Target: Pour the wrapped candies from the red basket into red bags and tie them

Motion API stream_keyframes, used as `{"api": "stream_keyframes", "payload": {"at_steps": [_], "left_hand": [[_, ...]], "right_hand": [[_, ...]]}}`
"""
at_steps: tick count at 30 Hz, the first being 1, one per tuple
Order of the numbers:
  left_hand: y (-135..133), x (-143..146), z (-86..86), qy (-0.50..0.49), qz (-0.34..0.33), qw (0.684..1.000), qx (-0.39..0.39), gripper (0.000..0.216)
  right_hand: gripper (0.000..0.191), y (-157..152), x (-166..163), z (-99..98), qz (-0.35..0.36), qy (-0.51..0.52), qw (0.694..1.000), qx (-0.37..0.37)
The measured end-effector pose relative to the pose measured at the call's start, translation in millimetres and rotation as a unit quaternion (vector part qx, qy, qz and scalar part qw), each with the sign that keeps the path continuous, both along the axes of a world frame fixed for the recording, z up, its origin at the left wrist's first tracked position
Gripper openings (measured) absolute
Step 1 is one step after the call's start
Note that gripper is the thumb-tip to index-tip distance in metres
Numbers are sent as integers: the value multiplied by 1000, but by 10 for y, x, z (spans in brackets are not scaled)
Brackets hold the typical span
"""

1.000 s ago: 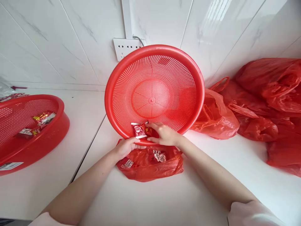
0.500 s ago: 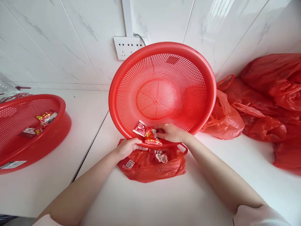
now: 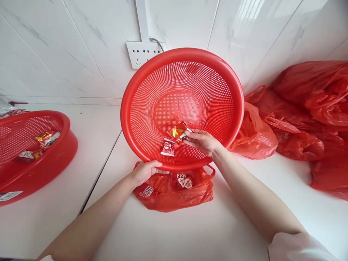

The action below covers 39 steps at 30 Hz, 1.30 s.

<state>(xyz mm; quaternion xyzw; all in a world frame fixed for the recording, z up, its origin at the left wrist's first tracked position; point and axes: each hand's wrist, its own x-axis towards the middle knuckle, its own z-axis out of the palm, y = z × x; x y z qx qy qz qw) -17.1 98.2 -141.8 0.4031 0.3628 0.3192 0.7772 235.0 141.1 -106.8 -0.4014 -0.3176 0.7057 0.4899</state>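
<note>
A large red plastic basket [image 3: 182, 54] with mesh walls is tilted up, its open side facing me. My left hand [image 3: 145, 172] grips the basket's lower left rim, thumb on top and fingers underneath. Inside it, my right hand [image 3: 203, 141] pinches a red and gold snack packet [image 3: 179, 132], raised off the basket wall. A second packet, pink and white [image 3: 168, 147], lies in the lower part of the basket. Below the rim, an open red plastic bag [image 3: 174, 201] on the table holds several red packets [image 3: 185, 181].
On the left stands another red basket [image 3: 58, 156] with a few packets inside. Several red plastic bags [image 3: 299, 119] are heaped at the right. A socket panel [image 3: 133, 54] is on the tiled wall behind. A seam runs across the white table [image 3: 190, 232].
My right hand has lifted the red and gold packet up from the basket's lower edge towards its middle. The pink and white packet has shifted slightly. My left hand stays at the rim.
</note>
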Motion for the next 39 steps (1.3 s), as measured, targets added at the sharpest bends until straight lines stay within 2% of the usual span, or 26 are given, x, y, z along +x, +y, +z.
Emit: {"api": "stream_keyframes", "payload": {"at_steps": [5,14,16,20,24,30,35,39], "left_hand": [[-12,16,34,6,0,1000,-5,28],[-10,19,12,8,-5,1000,-7,26],[-13,19,16,7,-4,1000,-7,26],[-11,17,12,5,-4,1000,-4,27],[-5,17,3,10,-3,1000,-3,26],[-12,20,13,16,-9,1000,2,27],[-14,14,15,16,-2,1000,0,28],[-10,14,8,17,-1,1000,-1,26]], "right_hand": [[14,4,-10,-53,9,-13,1000,4],[26,-57,-52,-95,50,-75,994,54],[25,-80,-72,-77,40,-71,995,62],[17,-110,-122,-22,0,3,1000,29],[19,-134,-175,8,34,79,996,3],[22,-107,-182,-65,13,41,999,-22],[24,-112,-190,-114,-3,17,1000,16],[26,-162,-216,-63,-2,-21,995,97]]}}
